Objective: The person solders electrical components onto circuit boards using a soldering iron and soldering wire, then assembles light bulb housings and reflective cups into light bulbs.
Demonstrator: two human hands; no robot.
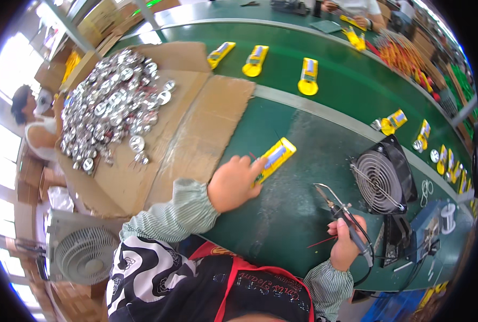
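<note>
My left hand (pixel 235 182) is closed on the near end of a yellow flashlight housing (pixel 284 150), which lies slanted on the green bench. A blue-white cell and a thin dark wire show in the housing; my fingers hide its near part. My right hand (pixel 348 244) grips a soldering iron (pixel 361 242) with a grey handle, a dark cable and a thin bent metal tube at its front. The tip points up and left, apart from the housing. A thin red wire (pixel 322 243) sticks out beside my right fingers.
A cardboard tray (pixel 206 115) at left holds a heap of silvery lamp reflectors (pixel 113 96). Several yellow housings, one being this housing (pixel 308 77), lie along the green belt (pixel 346 91). A fan (pixel 381 180) and a solder spool (pixel 448 218) stand at right. A co-worker's hands (pixel 357 20) are across.
</note>
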